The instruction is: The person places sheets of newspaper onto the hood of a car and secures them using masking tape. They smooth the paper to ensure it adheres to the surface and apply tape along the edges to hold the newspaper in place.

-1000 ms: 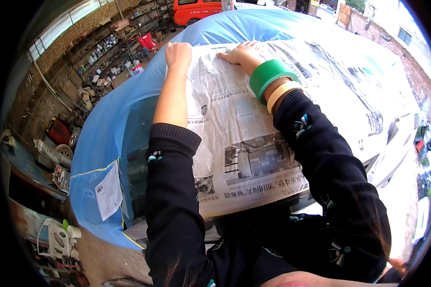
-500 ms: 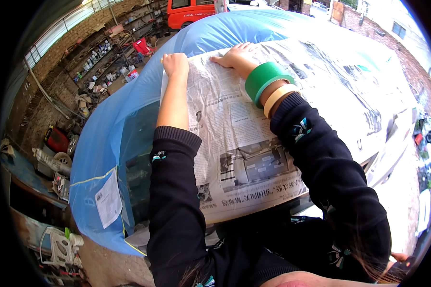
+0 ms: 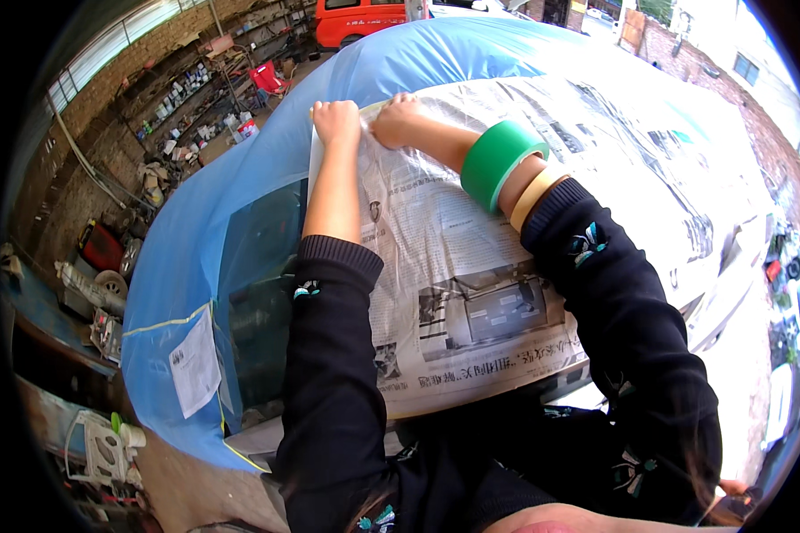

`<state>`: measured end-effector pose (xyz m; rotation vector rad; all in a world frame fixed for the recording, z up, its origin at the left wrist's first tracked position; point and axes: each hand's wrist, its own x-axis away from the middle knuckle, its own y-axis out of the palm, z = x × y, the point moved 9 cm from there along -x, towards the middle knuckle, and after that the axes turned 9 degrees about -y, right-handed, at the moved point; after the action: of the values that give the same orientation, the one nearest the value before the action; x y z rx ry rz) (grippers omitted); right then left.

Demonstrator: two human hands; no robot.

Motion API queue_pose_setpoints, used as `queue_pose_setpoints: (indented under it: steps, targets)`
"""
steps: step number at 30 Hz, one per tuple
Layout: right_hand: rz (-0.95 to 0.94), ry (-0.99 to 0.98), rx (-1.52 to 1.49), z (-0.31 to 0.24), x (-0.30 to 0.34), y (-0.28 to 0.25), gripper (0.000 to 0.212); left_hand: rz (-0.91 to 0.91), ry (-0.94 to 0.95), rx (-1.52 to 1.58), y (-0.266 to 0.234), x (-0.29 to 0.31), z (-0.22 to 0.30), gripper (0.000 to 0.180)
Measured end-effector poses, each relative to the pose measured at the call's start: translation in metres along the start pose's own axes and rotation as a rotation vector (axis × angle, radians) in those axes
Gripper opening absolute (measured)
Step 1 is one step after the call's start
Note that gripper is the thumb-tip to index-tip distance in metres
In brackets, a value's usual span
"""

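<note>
A large sheet of newspaper (image 3: 458, 235) lies over the blue plastic film (image 3: 187, 235) covering a car. My left hand (image 3: 335, 123) is closed at the sheet's far left corner, with a bit of yellowish strip, perhaps masking tape, showing beside its fingers. Close to its right, my right hand (image 3: 396, 121) rests at the paper's far edge, its fingers curled down; what lies under them is hidden. Around my right forearm hang a wide green tape roll (image 3: 493, 169) and a narrower cream masking tape roll (image 3: 535, 195).
A dark window (image 3: 262, 266) shows through the film at left, beside a taped white paper (image 3: 195, 369). Shelves with cans and clutter (image 3: 182, 98) line the brick wall at far left. A red vehicle (image 3: 356, 22) stands behind. Car parts (image 3: 102, 444) lie at lower left.
My right hand has slid left along the paper's far edge toward my left hand, and its spread fingers have curled in. My left hand stays closed at the corner.
</note>
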<state>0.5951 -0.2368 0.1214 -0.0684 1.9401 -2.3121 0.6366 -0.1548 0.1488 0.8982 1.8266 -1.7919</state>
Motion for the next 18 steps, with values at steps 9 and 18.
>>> queue_pose_setpoints:
  steps: [9,18]
  targets:
    - [0.092,-0.205,-0.133,-0.028,-0.025,-0.005,0.051,0.014,0.227,0.152,0.012,-0.005,-0.01,0.022]
    - [0.121,0.014,-0.009,-0.057,-0.012,-0.01,0.047,-0.082,0.171,0.177,0.006,-0.009,-0.065,0.024]
